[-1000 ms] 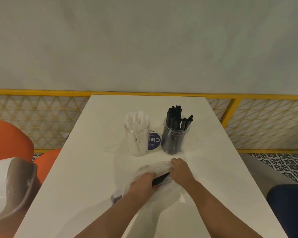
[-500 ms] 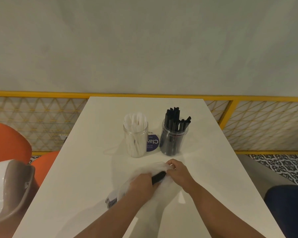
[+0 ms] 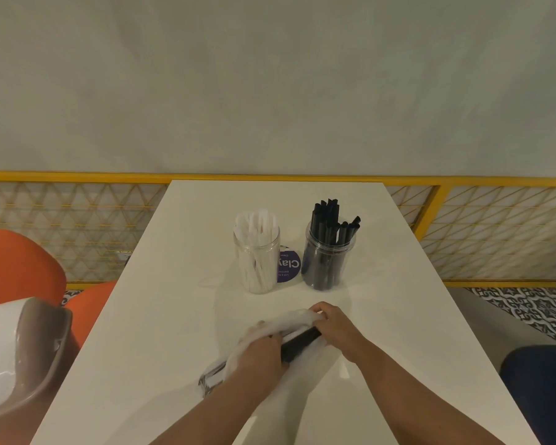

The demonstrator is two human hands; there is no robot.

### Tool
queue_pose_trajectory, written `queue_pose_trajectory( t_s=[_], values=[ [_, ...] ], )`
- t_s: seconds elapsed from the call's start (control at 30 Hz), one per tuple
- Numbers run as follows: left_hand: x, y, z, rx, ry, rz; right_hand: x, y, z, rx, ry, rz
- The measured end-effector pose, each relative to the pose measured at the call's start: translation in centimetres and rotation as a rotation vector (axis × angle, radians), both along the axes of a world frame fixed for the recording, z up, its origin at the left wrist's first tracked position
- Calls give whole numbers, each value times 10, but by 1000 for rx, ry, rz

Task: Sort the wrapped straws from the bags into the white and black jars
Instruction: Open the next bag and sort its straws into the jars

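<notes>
Overhead, a plain grey wall (image 3: 270,85) fills the upper half of the view, and a yellow lattice railing (image 3: 495,232) runs along its foot behind everything else. Next in size is the white tabletop (image 3: 161,316), long and narrow, reaching from the near edge up to the railing. An orange chair (image 3: 20,264) sits off its left side, with a white and brown moulded seat (image 3: 23,354) in front of that. Patterned floor tiles (image 3: 527,309) show at the right, and something dark blue (image 3: 540,390) fills the lower right corner.

Both forearms come in from the bottom edge and meet near the middle of the tabletop over a crumpled clear plastic bag (image 3: 289,319). Lying on the bag, the left hand (image 3: 257,354) curls its fingers closed around the bag and the near end of a bundle of black wrapped straws (image 3: 302,340). The right hand (image 3: 337,326) is closed on the bag's far end, fingers pinching the bunched plastic just above the bundle. A second clear wrapper (image 3: 211,377) pokes out below the left wrist; what it holds cannot be told.

Farther back stand two clear jars side by side, apart from the hands. The white jar (image 3: 256,258), on the left, holds upright white straws. The black jar (image 3: 329,255), on the right, holds black straws standing above its rim. A round purple sticker (image 3: 289,268) lies on the tabletop between them.
</notes>
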State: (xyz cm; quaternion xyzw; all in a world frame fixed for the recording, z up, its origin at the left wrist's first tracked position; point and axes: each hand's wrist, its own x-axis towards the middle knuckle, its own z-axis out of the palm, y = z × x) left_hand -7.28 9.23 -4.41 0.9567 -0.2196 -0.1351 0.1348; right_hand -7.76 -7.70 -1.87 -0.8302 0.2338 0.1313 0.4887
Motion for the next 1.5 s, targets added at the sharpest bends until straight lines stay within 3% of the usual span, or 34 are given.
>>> queue_pose_trajectory(
  t_s=[0.17, 0.53, 0.87, 1.03, 1.37, 1.5],
  values=[
    [3, 1, 0, -123, 88, -24, -3, -6, 0, 32, 24, 71],
    [17, 1, 12, -129, 327, 3, -13, -14, -12, 35, 57, 21],
    [24, 2, 34, -327, 329, -39, -15, -24, -9, 1, 104, 101],
    [29, 0, 49, -405, 332, -20, -14, -32, -3, -91, 109, 40],
    [39, -1, 64, -461, 424, 40, 3, -23, 22, -15, -114, 116],
    [41, 3, 72, -595, 513, 46, 6, -21, 24, -215, -108, 225]
  ],
)
